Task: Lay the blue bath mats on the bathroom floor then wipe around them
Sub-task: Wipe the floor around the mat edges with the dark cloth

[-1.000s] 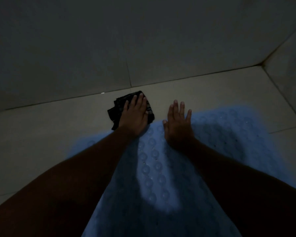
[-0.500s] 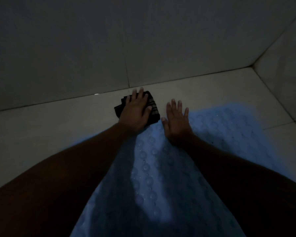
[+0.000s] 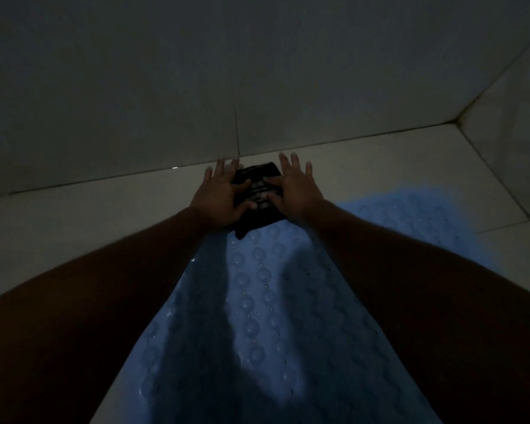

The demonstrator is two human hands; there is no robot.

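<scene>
A blue bath mat (image 3: 257, 301) with round bumps lies flat on the pale tiled floor (image 3: 74, 234), running from the near edge toward the wall. A dark striped cloth (image 3: 257, 191) lies on the floor at the mat's far end. My left hand (image 3: 219, 197) rests on the cloth's left side, fingers spread. My right hand (image 3: 297, 191) presses on its right side, fingers also spread, thumb on the cloth. Both forearms reach over the mat.
A tiled wall (image 3: 166, 87) rises just beyond the cloth. A second wall (image 3: 514, 142) meets it in a corner at the right. The room is dim. Bare floor tiles lie left and right of the mat.
My right hand left the mat and came onto the cloth beside my left hand. The cloth has slid right and further toward the wall.
</scene>
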